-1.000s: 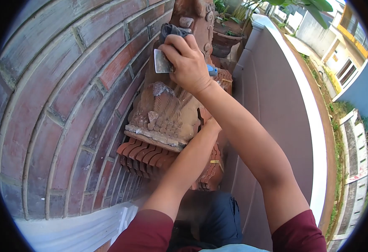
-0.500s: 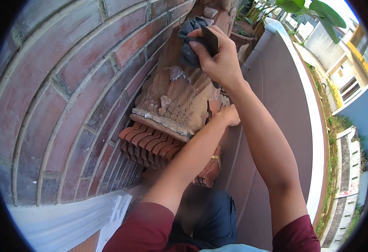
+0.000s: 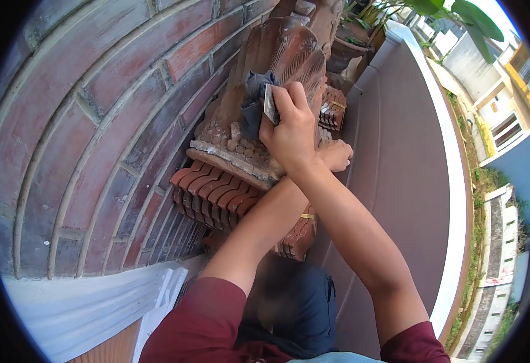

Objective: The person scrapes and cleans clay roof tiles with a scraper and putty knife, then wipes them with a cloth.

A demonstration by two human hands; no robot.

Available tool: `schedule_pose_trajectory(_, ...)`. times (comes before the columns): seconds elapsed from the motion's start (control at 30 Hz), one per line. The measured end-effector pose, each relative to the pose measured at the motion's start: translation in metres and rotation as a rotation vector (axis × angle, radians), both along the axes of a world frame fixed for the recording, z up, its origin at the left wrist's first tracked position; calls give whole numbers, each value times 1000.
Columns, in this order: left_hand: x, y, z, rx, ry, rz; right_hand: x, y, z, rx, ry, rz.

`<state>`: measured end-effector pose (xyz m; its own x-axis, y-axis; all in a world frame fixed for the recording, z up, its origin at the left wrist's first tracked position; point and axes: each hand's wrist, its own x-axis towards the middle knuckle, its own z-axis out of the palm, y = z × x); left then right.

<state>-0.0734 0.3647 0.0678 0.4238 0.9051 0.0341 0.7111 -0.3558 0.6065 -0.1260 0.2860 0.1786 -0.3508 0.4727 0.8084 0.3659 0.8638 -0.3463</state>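
Observation:
A carved terracotta ornament [image 3: 298, 45], with leaf-like ridges and a pale crusted lower edge, leans by the brick wall. My right hand [image 3: 292, 127] is closed on a dark grey cloth [image 3: 253, 115] and a thin, flat grey piece [image 3: 270, 106], with the cloth against the carved face. Beneath the right wrist, my left forearm crosses over to the ornament's right side. There my left hand [image 3: 336, 155] is closed with curled fingers; I cannot tell what is in them.
Stacked clay roof tiles [image 3: 216, 193] stand under the ornament, with another tile stack [image 3: 332, 109] behind. A brick wall [image 3: 107, 133] rises on the left, a brown parapet [image 3: 392, 151] with white edging on the right. A potted plant [image 3: 346, 51] is at the back.
My right hand has come down and toward me with the cloth, from the ornament's upper part to its middle, uncovering the ridged top. My left hand has shifted slightly up and right.

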Motion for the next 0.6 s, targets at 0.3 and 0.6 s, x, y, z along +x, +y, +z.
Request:
schedule_pose_trajectory(0.3,10,-71,-42,337,126,-44,32,-12,18,-157,-247,160)
schedule_pose_trajectory(0.6,-76,-264,-6,737,-436,437,8,-35,-17,-79,-178,30)
